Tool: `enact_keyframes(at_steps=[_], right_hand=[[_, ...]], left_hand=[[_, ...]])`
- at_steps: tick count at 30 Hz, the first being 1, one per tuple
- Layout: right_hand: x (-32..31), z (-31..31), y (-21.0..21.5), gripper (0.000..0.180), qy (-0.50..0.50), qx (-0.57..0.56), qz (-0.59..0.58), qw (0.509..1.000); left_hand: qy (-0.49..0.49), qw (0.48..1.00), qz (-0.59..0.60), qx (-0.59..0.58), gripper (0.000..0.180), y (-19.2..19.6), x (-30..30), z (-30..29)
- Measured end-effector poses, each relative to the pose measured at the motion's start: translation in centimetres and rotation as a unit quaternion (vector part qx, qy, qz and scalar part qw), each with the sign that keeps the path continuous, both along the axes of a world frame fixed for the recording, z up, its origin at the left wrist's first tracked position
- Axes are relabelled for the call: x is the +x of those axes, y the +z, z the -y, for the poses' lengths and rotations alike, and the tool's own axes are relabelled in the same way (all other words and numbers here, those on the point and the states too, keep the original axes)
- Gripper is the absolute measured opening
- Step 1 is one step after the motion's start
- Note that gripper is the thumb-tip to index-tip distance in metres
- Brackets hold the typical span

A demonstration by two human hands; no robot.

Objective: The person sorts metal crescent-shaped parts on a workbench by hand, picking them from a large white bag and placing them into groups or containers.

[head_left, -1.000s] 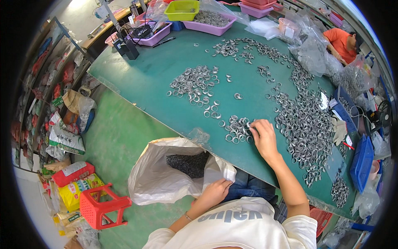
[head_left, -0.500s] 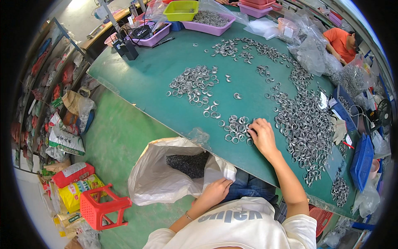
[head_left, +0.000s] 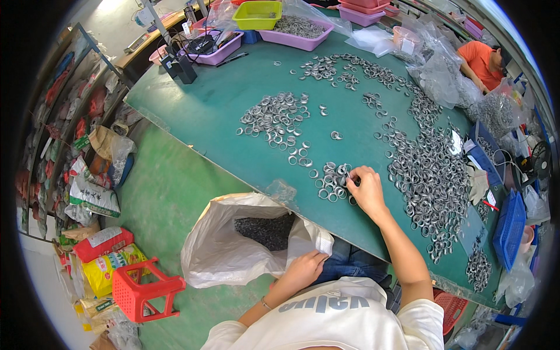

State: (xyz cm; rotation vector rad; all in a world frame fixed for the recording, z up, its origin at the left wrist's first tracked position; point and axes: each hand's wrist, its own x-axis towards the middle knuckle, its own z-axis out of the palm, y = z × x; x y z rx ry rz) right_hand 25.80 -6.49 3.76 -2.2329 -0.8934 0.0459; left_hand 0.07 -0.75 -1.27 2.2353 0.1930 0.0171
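Observation:
My right hand (head_left: 367,189) reaches over the green tabletop, its fingers pinched at the right side of a small pile of metal rings (head_left: 331,182), with a ring at the fingertips. My left hand (head_left: 304,270) is closed on the rim of a white woven sack (head_left: 204,262), which gapes beside the table edge. Dark small pieces (head_left: 263,232) lie inside the sack, too small to make out singly. Farther up the table is a looser heap of rings (head_left: 274,119). On the right spreads a much bigger mass of rings (head_left: 423,181).
Lilac trays (head_left: 297,42) and a yellow-green basket (head_left: 256,16) stand at the far side of the table (head_left: 198,111). A blue basket (head_left: 508,227) is at the right edge. On the floor stands a red stool (head_left: 131,294). A person in orange (head_left: 483,63) sits far right.
My right hand has shifted slightly left at the small pile of rings, its fingers still pinched. The left hand keeps its hold on the sack rim. The view has moved a little.

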Motion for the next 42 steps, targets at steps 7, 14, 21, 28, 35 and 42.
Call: enact_keyframes(at_steps=[7, 14, 21, 28, 35, 42], right_hand=[[0.0, 1.1, 1.1, 0.010, -0.012, 0.051, 0.024, 0.998], [-5.1, 0.4, 4.1, 0.008, 0.088, 0.197, -0.070, 0.974], [-9.0, -0.8, 2.8, 0.012, 0.200, 0.153, -0.135, 0.958], [-3.0, 0.6, 1.4, 0.011, 0.030, 0.010, 0.060, 0.998], [-2.3, 1.1, 1.1, 0.011, 0.040, 0.097, 0.050, 0.993], [-3.3, 1.0, 1.0, 0.017, 0.086, -0.009, 0.127, 0.988]], left_hand=[[0.002, 1.000, 0.009, 0.000, 0.023, -0.4, 0.1, 0.0], [0.001, 1.000, -0.003, 0.005, 0.023, -0.3, 0.0, 0.0], [0.000, 1.000, -0.002, 0.001, 0.024, 0.4, 0.2, 0.0], [-0.005, 1.000, -0.005, 0.003, 0.024, 0.1, 0.1, 0.1], [0.000, 1.000, 0.003, -0.004, 0.022, -0.3, -0.1, 0.1], [0.003, 1.000, 0.004, -0.003, 0.022, 0.1, 0.1, 0.0]])
